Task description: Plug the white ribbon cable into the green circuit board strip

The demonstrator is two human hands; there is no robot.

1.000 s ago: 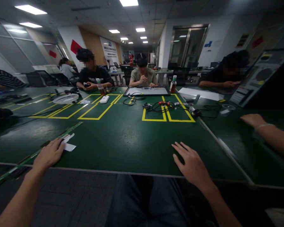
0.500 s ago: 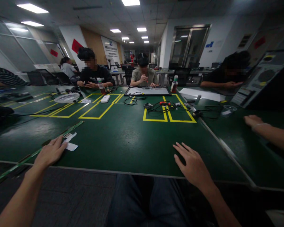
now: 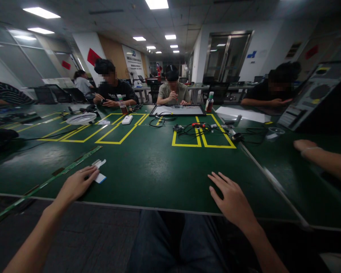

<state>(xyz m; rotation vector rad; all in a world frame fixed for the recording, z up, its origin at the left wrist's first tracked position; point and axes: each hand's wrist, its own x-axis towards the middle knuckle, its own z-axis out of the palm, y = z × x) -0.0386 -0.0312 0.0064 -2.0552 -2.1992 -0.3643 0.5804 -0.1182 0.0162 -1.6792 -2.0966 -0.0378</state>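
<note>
My left hand [image 3: 77, 184] is closed over a white flat ribbon cable [image 3: 101, 178] with a blue end, low over the tabletop. The cable's ends poke out past the fingertips; the rest is hidden under the hand. Left of that hand lies a long, thin green circuit board strip [image 3: 78, 156], slanting over the table's front edge. My right hand [image 3: 233, 200] rests palm down near the front edge, fingers spread, holding nothing.
Tangled black cables [image 3: 184, 130] and a red-handled tool [image 3: 198, 125] lie beyond my hands. A white fan [image 3: 81, 118], bottles and a flat panel [image 3: 179, 110] stand farther back. Another person's arm [image 3: 326, 153] reaches in at right, near a computer case [image 3: 315, 98].
My left hand has slid to the right, away from the circuit board strip, and the ribbon cable has moved with it. The right hand stays put.
</note>
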